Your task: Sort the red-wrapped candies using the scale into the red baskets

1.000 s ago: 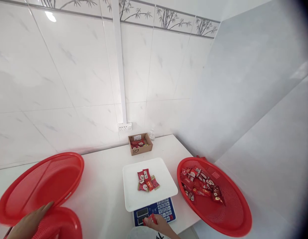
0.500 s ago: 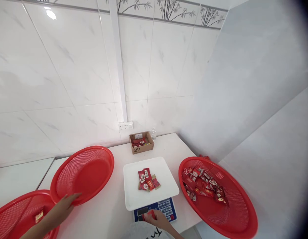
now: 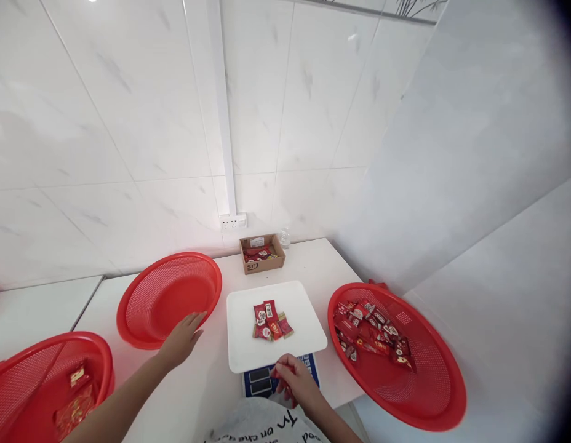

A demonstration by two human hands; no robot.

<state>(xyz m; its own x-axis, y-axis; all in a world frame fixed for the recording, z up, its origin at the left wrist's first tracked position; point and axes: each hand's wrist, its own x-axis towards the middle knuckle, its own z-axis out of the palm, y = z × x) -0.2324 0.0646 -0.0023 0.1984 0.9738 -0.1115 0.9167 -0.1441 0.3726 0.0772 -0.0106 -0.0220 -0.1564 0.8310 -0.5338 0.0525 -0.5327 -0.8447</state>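
Note:
My left hand (image 3: 181, 339) rests with fingers stretched on the near rim of an empty red mesh basket (image 3: 170, 298) on the white table. My right hand (image 3: 295, 379) is closed over the scale's blue keypad (image 3: 262, 381), pinching a small red candy packet (image 3: 275, 371). The scale's white tray (image 3: 274, 326) holds a small heap of red candy packets (image 3: 269, 320). To the right, a large red basket (image 3: 400, 357) holds several more packets (image 3: 371, 335).
Another red basket (image 3: 45, 381) with a few packets sits at the lower left on a neighbouring table. A small cardboard box (image 3: 262, 253) of packets and a clear bottle (image 3: 286, 237) stand by the tiled wall under a socket (image 3: 232, 221).
The empty basket went from tilted over the lower-left basket to lying flat left of the scale, my left hand following its rim. My right hand kept its packet over the keypad.

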